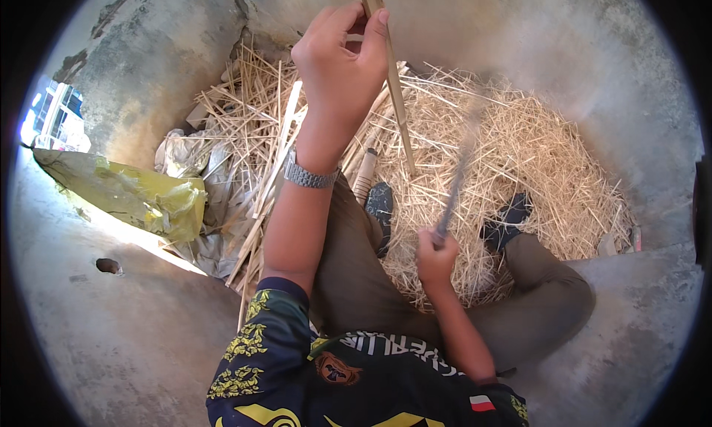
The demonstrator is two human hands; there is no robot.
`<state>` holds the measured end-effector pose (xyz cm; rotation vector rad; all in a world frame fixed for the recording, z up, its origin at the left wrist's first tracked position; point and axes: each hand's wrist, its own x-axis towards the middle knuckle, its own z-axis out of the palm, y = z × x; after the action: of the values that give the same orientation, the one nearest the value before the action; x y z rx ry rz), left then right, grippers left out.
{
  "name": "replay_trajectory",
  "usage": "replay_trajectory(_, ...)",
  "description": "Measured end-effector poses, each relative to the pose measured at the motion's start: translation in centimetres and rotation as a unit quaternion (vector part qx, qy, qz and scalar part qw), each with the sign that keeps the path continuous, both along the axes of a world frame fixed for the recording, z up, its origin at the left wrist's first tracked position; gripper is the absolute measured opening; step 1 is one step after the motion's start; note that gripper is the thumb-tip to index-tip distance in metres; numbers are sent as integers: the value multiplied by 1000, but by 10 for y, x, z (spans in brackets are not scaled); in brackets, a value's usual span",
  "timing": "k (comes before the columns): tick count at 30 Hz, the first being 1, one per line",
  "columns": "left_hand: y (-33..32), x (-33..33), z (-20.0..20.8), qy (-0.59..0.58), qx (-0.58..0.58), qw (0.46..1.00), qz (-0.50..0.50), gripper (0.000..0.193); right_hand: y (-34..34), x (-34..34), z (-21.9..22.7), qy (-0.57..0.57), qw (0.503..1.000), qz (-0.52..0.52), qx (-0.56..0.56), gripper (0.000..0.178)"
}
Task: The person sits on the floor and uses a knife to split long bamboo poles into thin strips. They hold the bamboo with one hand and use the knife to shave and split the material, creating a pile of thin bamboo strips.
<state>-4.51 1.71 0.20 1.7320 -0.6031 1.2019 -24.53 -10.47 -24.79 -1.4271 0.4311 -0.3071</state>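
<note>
My left hand [343,60], a metal-banded watch on its wrist, is raised at the top middle and pinches a long, thin bamboo strip [400,119]. The strip runs past the upper edge of the view, and its lower end slants down toward the shavings. Lower and to the right, my right hand [436,262] is closed round the handle of a knife [457,182]. Its blade points up and away, smeared by motion, and looks apart from the strip.
Pale bamboo shavings [549,153] cover the floor around my feet. Longer split strips [259,190] lie at the left, near a yellow sack [148,197]. A cylindrical wooden piece [365,176] rests beside my left foot [380,212]. A curved concrete wall [615,64] surrounds everything.
</note>
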Motion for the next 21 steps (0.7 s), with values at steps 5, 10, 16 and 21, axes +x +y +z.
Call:
replay_trajectory(5, 1, 4, 0, 11, -8, 1000, -8, 18, -14, 14, -7, 199, 974, 100, -40, 28)
replay_trajectory(10, 4, 11, -4, 3, 4, 1000, 26, 17, -17, 4, 21, 91, 994, 29, -50, 26)
replay_trajectory(16, -8, 0, -2, 4, -5, 1000, 18, 17, -5, 3, -1, 79, 991, 65, 82, 25)
replay_trajectory(21, -12, -3, 1, 9, -12, 1000, 8, 17, 1, 3, -10, 194, 974, 111, 29, 25)
